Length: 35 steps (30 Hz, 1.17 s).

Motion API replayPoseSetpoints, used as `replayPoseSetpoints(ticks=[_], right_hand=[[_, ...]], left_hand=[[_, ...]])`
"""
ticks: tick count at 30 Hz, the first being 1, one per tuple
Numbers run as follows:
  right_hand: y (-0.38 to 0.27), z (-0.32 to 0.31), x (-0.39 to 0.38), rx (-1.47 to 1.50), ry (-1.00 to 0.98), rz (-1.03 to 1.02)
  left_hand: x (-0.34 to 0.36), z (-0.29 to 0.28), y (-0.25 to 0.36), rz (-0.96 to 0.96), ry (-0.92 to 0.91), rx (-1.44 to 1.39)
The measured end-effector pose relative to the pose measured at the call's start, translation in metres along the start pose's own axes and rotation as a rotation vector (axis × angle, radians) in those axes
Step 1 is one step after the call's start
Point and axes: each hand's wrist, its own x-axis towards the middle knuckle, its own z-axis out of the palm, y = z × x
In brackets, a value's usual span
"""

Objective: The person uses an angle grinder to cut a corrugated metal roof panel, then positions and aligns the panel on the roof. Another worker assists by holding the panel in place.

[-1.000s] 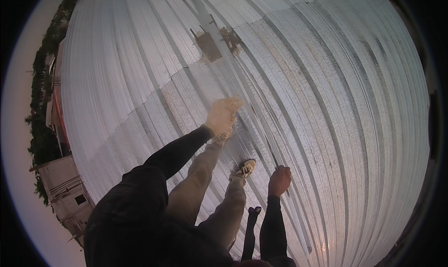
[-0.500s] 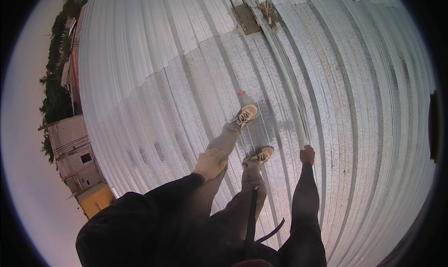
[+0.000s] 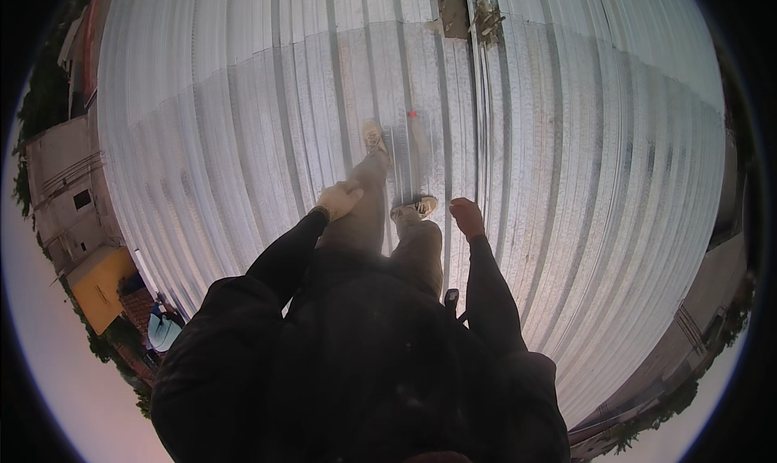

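Note:
My left hand [image 3: 340, 199] hangs beside my left knee, its fingers curled in, and I see nothing in it. Whether it touches the trouser leg [image 3: 368, 212] I cannot tell. My right hand [image 3: 467, 218] is held out to the right of my right shoe [image 3: 417, 209], closed in a loose fist with no thing showing. My left shoe [image 3: 373, 137] is farther forward, on the ribbed metal roof sheets [image 3: 243, 139]. Ahead of my feet lies a small red thing [image 3: 412, 114], seemingly the cap of a clear bottle.
A grey concrete patch [image 3: 455, 15] with upright rods and a rough lump [image 3: 488, 22] breaks the roof ahead. A sheet overlap crosses it. Beyond the left edge stand a grey building [image 3: 69, 180] and a yellow wall [image 3: 104, 289]. A dark strap end [image 3: 452, 297] hangs at my waist.
My view has turned, bringing the roof ribs more upright and the right roof edge into sight. My left foot is now farther ahead. Both hands appear higher in view; the right is nearer my legs.

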Motion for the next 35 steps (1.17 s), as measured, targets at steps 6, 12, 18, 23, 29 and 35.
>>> replayPoseSetpoints(ticks=[6,12,18,23,29,35], right_hand=[[-0.011,-0.033,-0.01,0.342,-0.022,0.373],[-0.082,-0.059,0.093,-0.015,-0.234,0.473],[-0.203,-0.024,0.27,-0.045,-0.129,0.112],[-0.112,0.061,0.382,-0.331,-0.307,0.228],[0.062,0.17,0.478,-0.631,-0.274,0.17],[0.121,0.287,0.526,-0.446,-0.206,0.124]], left_hand=[[-0.022,-0.066,-0.09,-0.144,0.195,-0.205],[-0.025,-0.133,-0.143,-0.386,0.339,-0.436],[0.012,-0.125,-0.065,-0.407,0.023,-0.516],[0.077,-0.041,-0.013,-0.475,0.034,-0.272],[0.103,-0.008,-0.02,-0.457,0.261,-0.233],[0.109,0.006,-0.018,-0.499,0.312,-0.253]])
